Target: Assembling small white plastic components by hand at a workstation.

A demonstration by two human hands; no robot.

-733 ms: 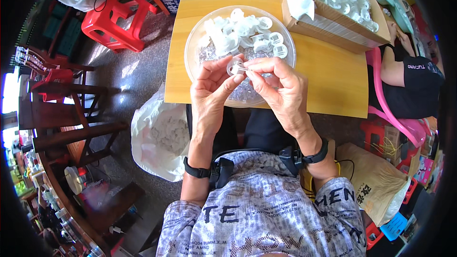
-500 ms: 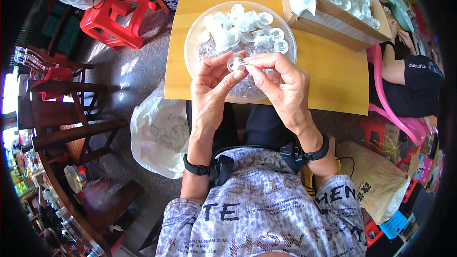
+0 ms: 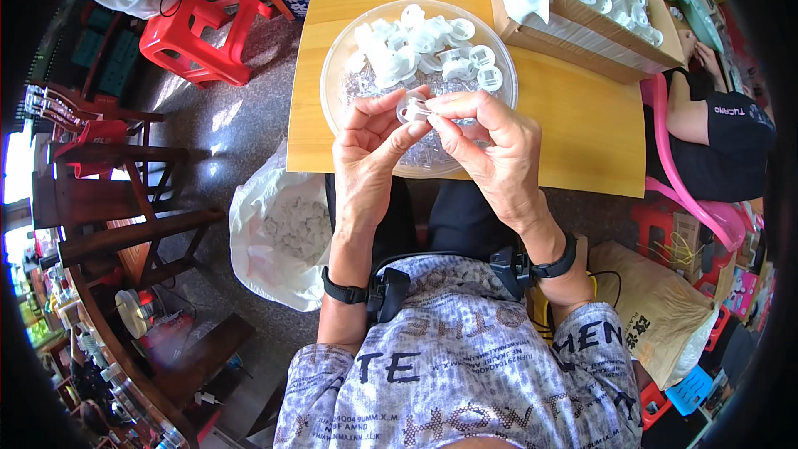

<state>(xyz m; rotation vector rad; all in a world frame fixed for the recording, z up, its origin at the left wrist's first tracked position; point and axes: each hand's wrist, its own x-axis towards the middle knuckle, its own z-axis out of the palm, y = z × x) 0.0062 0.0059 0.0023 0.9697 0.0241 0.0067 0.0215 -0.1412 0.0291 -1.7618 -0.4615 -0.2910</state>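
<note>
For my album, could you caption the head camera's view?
Left hand holds a round translucent plastic part, right hand pinching at it, over a clear tub of white plastic pieces.

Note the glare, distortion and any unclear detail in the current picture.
Head view: the rim falls to black, and the table's left edge bows; head view: sunlight glares in patches on the floor; head view: the white parts look nearly washed out; head view: both hands look sharp, but fine detail on the see-through held piece is hard to read.
</note>
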